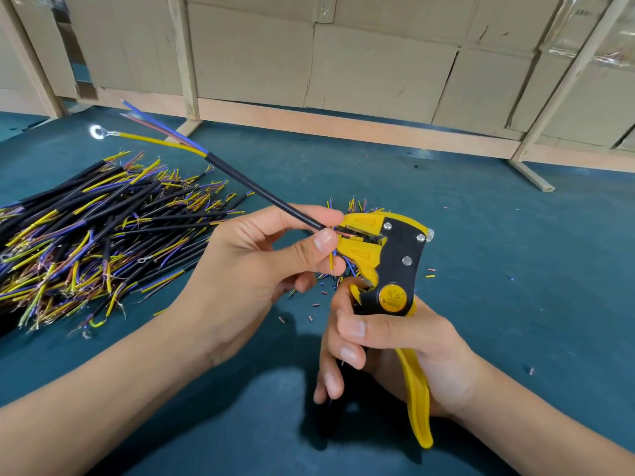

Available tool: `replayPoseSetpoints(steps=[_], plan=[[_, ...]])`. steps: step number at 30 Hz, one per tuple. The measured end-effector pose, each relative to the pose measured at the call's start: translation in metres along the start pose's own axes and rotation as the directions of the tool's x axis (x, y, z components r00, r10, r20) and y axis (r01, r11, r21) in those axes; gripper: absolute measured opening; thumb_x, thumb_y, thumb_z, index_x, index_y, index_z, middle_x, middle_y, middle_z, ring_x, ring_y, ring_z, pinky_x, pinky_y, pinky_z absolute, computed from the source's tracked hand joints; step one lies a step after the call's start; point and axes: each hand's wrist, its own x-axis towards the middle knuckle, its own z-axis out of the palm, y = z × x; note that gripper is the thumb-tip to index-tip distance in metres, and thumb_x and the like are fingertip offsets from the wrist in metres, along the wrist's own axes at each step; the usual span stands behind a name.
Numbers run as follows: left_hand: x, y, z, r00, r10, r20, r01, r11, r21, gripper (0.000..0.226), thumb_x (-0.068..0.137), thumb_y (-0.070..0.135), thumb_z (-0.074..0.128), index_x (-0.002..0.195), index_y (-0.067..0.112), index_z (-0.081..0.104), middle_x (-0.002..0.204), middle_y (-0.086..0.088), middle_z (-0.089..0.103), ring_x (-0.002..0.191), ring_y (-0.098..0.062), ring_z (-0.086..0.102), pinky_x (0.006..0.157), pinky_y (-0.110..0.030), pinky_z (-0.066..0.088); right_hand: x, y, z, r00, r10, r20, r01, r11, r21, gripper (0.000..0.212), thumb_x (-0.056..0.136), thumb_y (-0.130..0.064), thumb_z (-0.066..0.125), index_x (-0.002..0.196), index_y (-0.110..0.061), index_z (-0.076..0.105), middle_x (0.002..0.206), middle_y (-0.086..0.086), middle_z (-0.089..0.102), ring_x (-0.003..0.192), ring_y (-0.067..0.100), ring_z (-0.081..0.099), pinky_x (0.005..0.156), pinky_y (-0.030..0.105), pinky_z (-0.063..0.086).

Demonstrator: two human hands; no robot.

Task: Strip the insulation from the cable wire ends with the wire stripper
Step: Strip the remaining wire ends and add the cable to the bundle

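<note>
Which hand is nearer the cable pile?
Left. The left hand holds a cable just right of the pile; the right hand grips the stripper farther right.

From my feed the scene is evenly and fairly brightly lit from above. My hands throw a soft, dark shadow (309,383) onto the teal table cover (481,242) near me, under the wire stripper (395,269). A ring terminal (98,132) at far left glares white, and clear tape (611,39) on the cardboard at far right shines. The wide lens bends the wooden posts (185,63) outward at the edges. The cable pile (86,235) at left smears slightly; the centre stays sharp.
</note>
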Motion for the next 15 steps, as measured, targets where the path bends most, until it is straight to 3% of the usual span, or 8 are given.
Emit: replayPoseSetpoints(steps=[15], plan=[[-0.0009, -0.0021, 0.0023, 1.000, -0.030, -0.006, 0.029, 0.998, -0.063, 0.028, 0.067, 0.024, 0.078, 0.095, 0.020, 0.082, 0.082, -0.001, 0.073, 0.064, -0.015, 0.069, 0.051, -0.021, 0.039, -0.0003, -0.0007, 0.0070, 0.998, 0.006, -0.064, -0.008, 0.999, -0.034, 0.032, 0.089, -0.018, 0.071, 0.068, -0.007, 0.049, 0.053, 0.006, 0.044, 0.049, 0.027, 0.057, 0.064, 0.046, 0.056]])
